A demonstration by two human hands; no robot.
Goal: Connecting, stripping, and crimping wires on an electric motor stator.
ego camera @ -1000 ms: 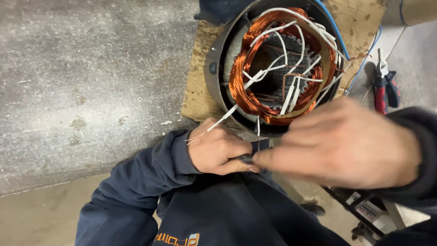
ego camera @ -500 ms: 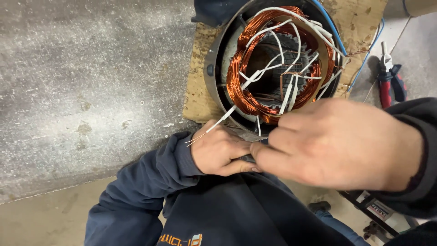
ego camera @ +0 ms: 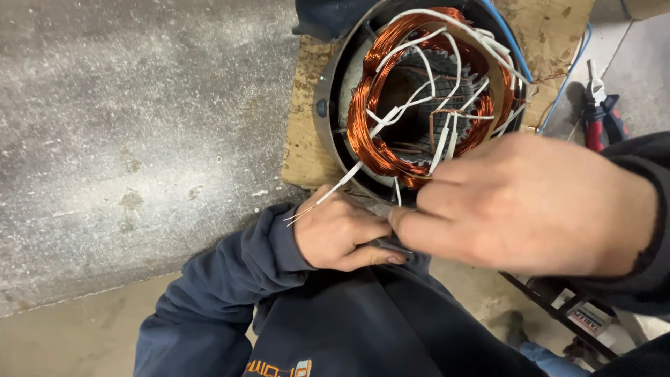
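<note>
Nearest the camera, the right hand [ego camera: 537, 202] reaches leftward, knuckles up, meeting the left hand [ego camera: 342, 234], which curls inward from a dark blue sleeve [ego camera: 230, 279]. Fingers of both press together around a small dark piece [ego camera: 391, 244] and a white lead [ego camera: 342, 185]. Beyond sits the stator [ego camera: 426, 98] on a wooden board [ego camera: 303, 139]; pliers [ego camera: 604, 115] lie right.

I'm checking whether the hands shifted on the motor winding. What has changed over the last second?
Very little. The right hand has slid slightly left, its fingertips now meeting the left hand at the stator rim. The left hand keeps its closed grip by the white lead. Whether either hand pinches a wire cannot be told. Copper coils, wooden board and pliers stayed put.
</note>
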